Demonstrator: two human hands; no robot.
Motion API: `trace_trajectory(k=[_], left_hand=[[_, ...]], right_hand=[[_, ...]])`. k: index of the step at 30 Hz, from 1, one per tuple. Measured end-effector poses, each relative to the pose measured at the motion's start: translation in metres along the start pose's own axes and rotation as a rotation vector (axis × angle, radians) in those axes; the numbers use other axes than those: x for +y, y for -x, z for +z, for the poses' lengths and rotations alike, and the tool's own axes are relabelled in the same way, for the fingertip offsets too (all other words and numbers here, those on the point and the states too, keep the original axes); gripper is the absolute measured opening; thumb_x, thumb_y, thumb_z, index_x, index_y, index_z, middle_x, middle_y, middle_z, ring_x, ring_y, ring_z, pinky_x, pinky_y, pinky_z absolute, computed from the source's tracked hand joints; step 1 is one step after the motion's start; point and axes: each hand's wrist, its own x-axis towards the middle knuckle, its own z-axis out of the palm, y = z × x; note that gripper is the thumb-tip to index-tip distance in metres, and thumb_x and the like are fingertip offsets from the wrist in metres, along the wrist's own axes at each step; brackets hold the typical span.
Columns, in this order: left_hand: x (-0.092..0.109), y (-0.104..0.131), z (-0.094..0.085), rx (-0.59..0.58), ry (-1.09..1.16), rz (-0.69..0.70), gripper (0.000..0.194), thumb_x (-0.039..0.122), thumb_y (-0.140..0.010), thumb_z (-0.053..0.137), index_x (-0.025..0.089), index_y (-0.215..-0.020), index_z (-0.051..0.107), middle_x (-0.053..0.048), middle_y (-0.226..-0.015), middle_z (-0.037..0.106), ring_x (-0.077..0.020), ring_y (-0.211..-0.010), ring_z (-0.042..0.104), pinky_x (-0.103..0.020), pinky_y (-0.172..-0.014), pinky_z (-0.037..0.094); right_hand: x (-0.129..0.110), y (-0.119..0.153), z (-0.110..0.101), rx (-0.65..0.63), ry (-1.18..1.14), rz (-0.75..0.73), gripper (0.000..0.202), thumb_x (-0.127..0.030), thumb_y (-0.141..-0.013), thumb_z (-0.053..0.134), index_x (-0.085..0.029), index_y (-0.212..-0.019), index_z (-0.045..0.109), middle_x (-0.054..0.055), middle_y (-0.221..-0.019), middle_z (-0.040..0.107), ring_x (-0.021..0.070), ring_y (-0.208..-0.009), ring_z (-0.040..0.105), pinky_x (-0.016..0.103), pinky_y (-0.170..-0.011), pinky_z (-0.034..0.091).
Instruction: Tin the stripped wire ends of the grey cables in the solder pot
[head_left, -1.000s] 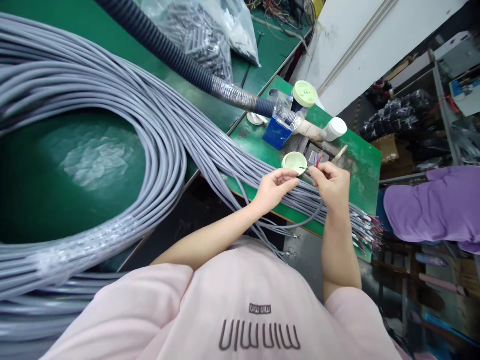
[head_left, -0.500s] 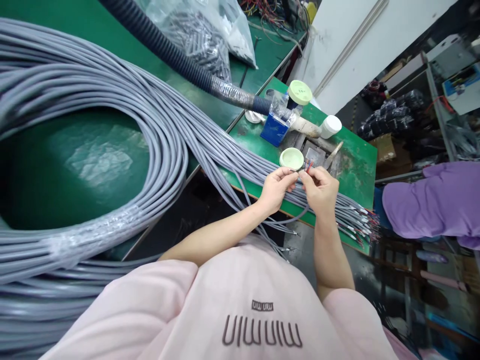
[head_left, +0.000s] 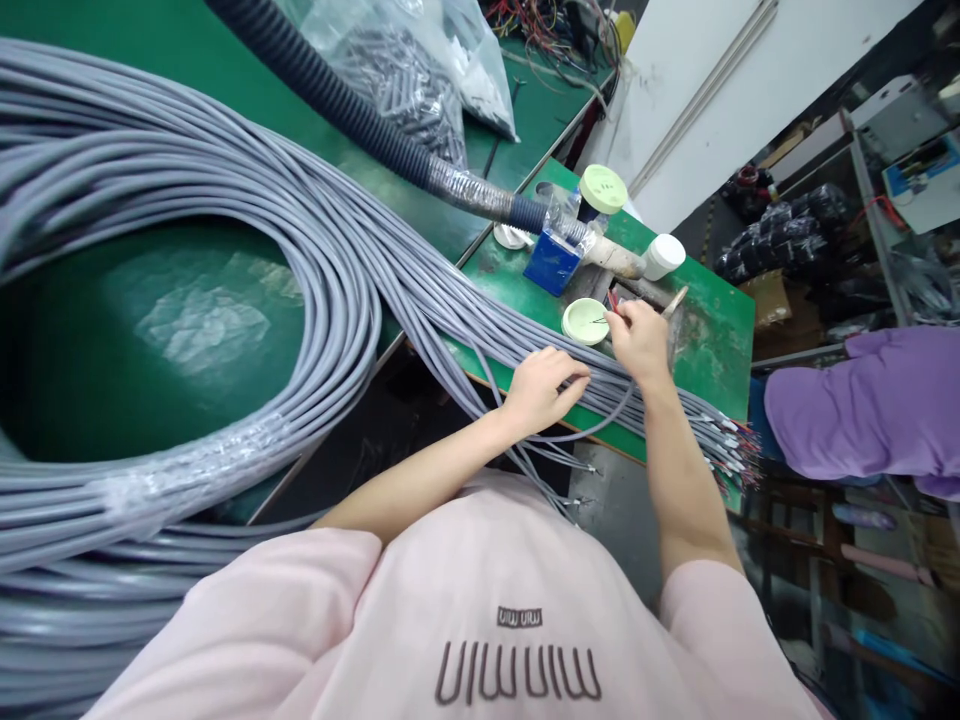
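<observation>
Parted now from the loosely spread left hand [head_left: 541, 388], the right hand [head_left: 641, 342] pinches wires [head_left: 613, 300] at three o'clock of the dish [head_left: 579, 320].

Slim grey cable [head_left: 594, 431], curving across table's [head_left: 709, 345] near edge; upper end held raised above table. Red wires [head_left: 613, 300] sticking up; thin dark wires [head_left: 598, 321] pointing left over pale green round dish [head_left: 576, 326], lying inward from near edge.
</observation>
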Motion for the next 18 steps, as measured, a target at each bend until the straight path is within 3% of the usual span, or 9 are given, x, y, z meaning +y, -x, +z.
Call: trace_trajectory(k=[3, 6, 14, 18], left_hand=[[-0.013, 0.000, -0.005, -0.036, -0.276, 0.074, 0.020, 0.029, -0.091, 0.052, 0.019, -0.100, 0.067, -0.008, -0.100, 0.069, -0.0218, -0.095, 0.056, -0.037, -0.084, 0.037], [-0.020, -0.001, -0.002, -0.090, -0.394, 0.123, 0.022, 0.029, -0.092, 0.049, 0.020, -0.104, 0.065, -0.007, -0.104, 0.068, -0.0224, -0.099, 0.055, -0.040, -0.089, 0.033], [-0.026, 0.002, 0.005, -0.089, -0.447, 0.182, 0.024, 0.028, -0.094, 0.045, 0.020, -0.106, 0.063, -0.006, -0.102, 0.067, -0.0217, -0.099, 0.055, -0.040, -0.091, 0.032], [-0.024, 0.000, 0.002, -0.104, -0.449, 0.169, 0.023, 0.028, -0.094, 0.045, 0.021, -0.106, 0.063, -0.007, -0.101, 0.067, -0.0218, -0.097, 0.054, -0.041, -0.089, 0.032]], right_hand=[[-0.002, -0.015, 0.009, -0.130, 0.166, 0.005, 0.024, -0.034, -0.090, 0.049, -0.018, -0.081, 0.066, 0.008, -0.086, 0.065, 0.0216, -0.079, 0.057, 0.031, -0.067, 0.035], [-0.008, -0.023, 0.015, -0.210, 0.264, -0.005, 0.025, -0.035, -0.090, 0.049, -0.018, -0.086, 0.068, 0.010, -0.093, 0.068, 0.0237, -0.080, 0.060, 0.032, -0.065, 0.034], [-0.020, -0.032, 0.023, -0.313, 0.379, -0.009, 0.029, -0.034, -0.090, 0.048, -0.017, -0.097, 0.071, 0.014, -0.098, 0.071, 0.0263, -0.083, 0.064, 0.033, -0.066, 0.037], [-0.012, -0.033, 0.010, -0.271, 0.357, -0.010, 0.030, -0.035, -0.090, 0.048, -0.017, -0.093, 0.071, 0.015, -0.097, 0.071, 0.0265, -0.084, 0.063, 0.034, -0.068, 0.038]])
